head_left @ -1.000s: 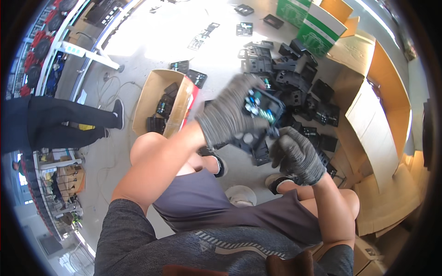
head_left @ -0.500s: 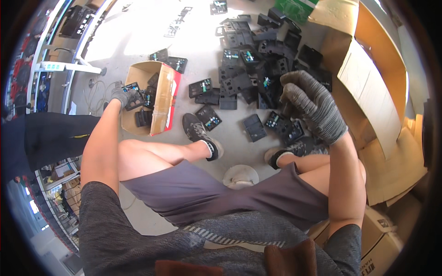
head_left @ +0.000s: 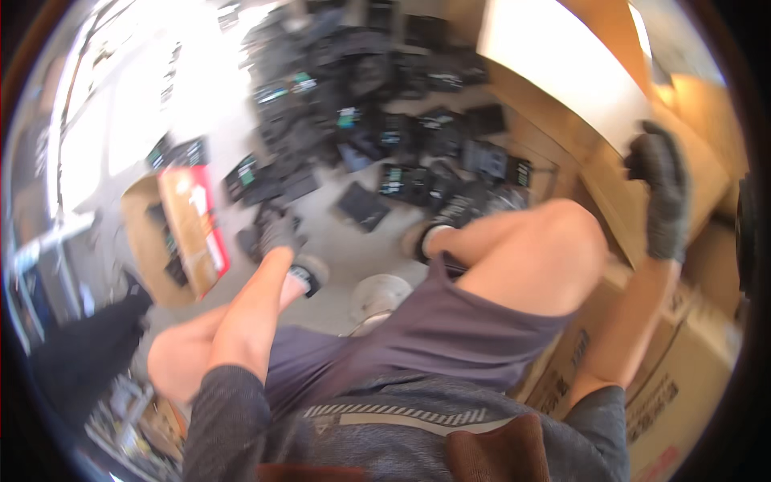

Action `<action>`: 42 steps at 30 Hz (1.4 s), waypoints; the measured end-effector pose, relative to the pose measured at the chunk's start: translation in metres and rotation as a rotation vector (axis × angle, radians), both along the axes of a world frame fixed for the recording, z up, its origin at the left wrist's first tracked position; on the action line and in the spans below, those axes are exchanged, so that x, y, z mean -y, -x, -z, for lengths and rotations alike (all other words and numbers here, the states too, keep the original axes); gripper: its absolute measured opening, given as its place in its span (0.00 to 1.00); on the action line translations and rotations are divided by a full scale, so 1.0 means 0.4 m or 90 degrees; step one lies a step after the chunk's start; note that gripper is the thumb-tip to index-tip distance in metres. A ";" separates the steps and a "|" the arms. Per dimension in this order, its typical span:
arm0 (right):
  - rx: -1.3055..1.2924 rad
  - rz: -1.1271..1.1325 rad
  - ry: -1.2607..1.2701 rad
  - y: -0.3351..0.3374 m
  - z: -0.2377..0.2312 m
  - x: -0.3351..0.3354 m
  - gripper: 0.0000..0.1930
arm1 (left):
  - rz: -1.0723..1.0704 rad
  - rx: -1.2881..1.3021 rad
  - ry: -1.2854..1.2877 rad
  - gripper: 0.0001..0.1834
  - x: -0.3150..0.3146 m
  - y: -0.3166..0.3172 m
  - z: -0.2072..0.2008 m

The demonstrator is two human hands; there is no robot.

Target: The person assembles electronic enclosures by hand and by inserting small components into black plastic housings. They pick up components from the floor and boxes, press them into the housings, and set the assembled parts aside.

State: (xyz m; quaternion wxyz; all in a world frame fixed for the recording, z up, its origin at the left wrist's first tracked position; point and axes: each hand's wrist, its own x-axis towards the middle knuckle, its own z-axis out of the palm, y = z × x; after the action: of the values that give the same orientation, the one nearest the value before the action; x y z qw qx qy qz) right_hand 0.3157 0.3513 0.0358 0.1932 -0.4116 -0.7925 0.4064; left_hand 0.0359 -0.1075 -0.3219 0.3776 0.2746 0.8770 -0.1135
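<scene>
My left hand (head_left: 280, 233), in a grey glove, reaches down beside my left shoe. It is at a black plastic casing (head_left: 271, 215) on the floor; blur hides its fingers and whether they grip it. My right hand (head_left: 665, 193), also gloved, is raised at the far right in front of the cardboard. Its dark fingers are curled inward, and anything inside them is hidden. A flat black casing (head_left: 361, 206) lies between my feet. Beyond it spreads a heap of black casings (head_left: 321, 120), several showing green and blue circuit boards.
An open cardboard box (head_left: 186, 237) with a red side stands at the left, with dark parts inside. Large cardboard sheets (head_left: 562, 136) and boxes (head_left: 683, 377) crowd the right. A round whitish object (head_left: 379, 296) sits between my legs. Someone's dark-clothed leg (head_left: 88, 345) is at the left edge.
The view has turned to the right. My left hand has left the red-sided box and come to a casing by my left shoe. My right hand has moved right, away from the heap.
</scene>
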 end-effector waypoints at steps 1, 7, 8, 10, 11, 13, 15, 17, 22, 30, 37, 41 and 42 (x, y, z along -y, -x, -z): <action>0.061 0.060 0.045 -0.058 0.051 -0.005 0.17 | 0.059 -0.043 0.000 0.48 0.020 -0.012 0.012; 0.165 0.072 0.175 -0.429 0.629 0.058 0.10 | -0.006 -0.112 0.102 0.42 0.009 -0.019 0.036; 0.145 0.213 0.253 -0.477 0.684 0.081 0.11 | -0.010 -0.104 0.070 0.42 -0.034 -0.043 0.026; 0.140 0.342 0.292 -0.563 0.793 0.122 0.14 | -0.020 -0.138 -0.010 0.40 -0.079 -0.074 0.044; 0.167 0.329 0.259 -0.585 0.827 0.137 0.16 | -0.002 -0.137 -0.021 0.40 -0.100 -0.085 0.022; 0.317 0.299 0.195 -0.469 0.767 0.171 0.17 | -0.052 -0.145 0.000 0.38 -0.062 -0.063 -0.051; 0.331 0.336 0.149 -0.476 0.834 0.175 0.16 | -0.066 -0.183 -0.117 0.36 0.077 0.006 0.049; 0.331 0.337 0.089 -0.456 0.846 0.189 0.14 | -0.087 -0.207 -0.218 0.34 0.110 0.048 0.083; 0.333 0.176 0.052 -0.472 0.952 0.206 0.11 | -0.332 -0.013 -0.382 0.26 0.020 0.141 -0.165; 0.355 0.280 0.264 -0.328 1.019 0.192 0.20 | -0.156 0.174 -0.499 0.25 -0.046 0.214 -0.584; 0.338 0.254 -0.009 -0.266 1.192 0.287 0.20 | -0.295 -0.029 -0.541 0.19 0.002 0.109 -0.783; 0.375 0.224 0.041 -0.410 1.151 0.229 0.19 | -0.202 -0.017 -0.588 0.25 0.009 0.081 -0.756; 0.397 0.228 0.048 -0.442 1.155 0.222 0.19 | -0.194 0.022 -0.642 0.25 -0.013 0.054 -0.755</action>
State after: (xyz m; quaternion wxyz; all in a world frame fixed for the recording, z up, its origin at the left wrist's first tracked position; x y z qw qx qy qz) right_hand 0.4927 0.2626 -0.4261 -0.0049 -0.6553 -0.7128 0.2502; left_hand 0.0145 -0.1024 -0.0199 0.2255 0.2932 0.8463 0.3833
